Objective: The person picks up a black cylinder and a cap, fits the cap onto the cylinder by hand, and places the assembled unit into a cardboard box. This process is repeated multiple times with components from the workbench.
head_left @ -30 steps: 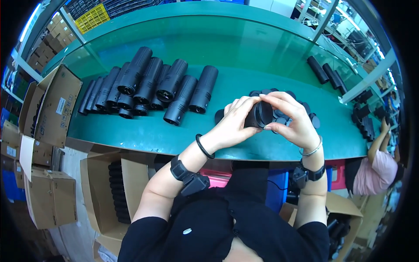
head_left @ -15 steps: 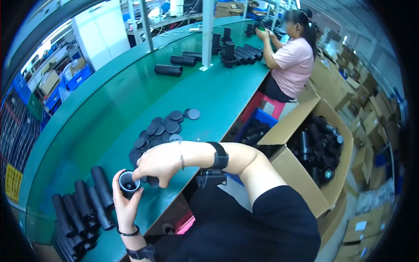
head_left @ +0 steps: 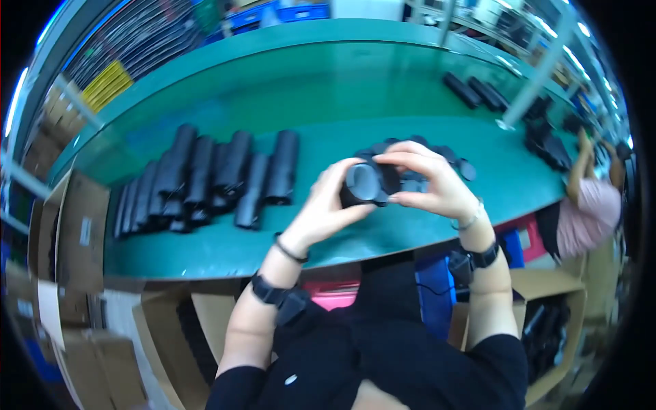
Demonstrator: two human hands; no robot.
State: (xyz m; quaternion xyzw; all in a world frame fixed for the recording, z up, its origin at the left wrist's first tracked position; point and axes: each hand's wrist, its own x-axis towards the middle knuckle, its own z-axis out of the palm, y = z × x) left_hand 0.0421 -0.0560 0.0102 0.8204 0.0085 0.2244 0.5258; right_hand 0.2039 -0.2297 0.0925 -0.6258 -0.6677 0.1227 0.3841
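Observation:
My left hand [head_left: 326,205] is wrapped round a black tube [head_left: 350,199], whose round grey end faces up toward me. Beside that end, my right hand [head_left: 435,179] pinches a thin black disc [head_left: 390,179] between thumb and fingers, close against the tube's rim. Whether the disc touches the rim I cannot tell. Behind my hands lies a loose pile of black discs [head_left: 467,169], partly covered by my right hand. Left of my hands, several black tubes [head_left: 234,162] lie side by side and stacked on the green table.
The green table [head_left: 321,247] curves past a raised far edge. More black tubes [head_left: 462,90] lie by a white post [head_left: 544,72]. A co-worker in a pink shirt [head_left: 593,215] sits at the right. Open cardboard boxes [head_left: 582,301] and a blue bin [head_left: 437,301] stand below the near edge.
My view has swung left, so the tube stack sits further in. My right hand has moved from over the tube's opening to its side, now showing a disc; the tube's end looks covered.

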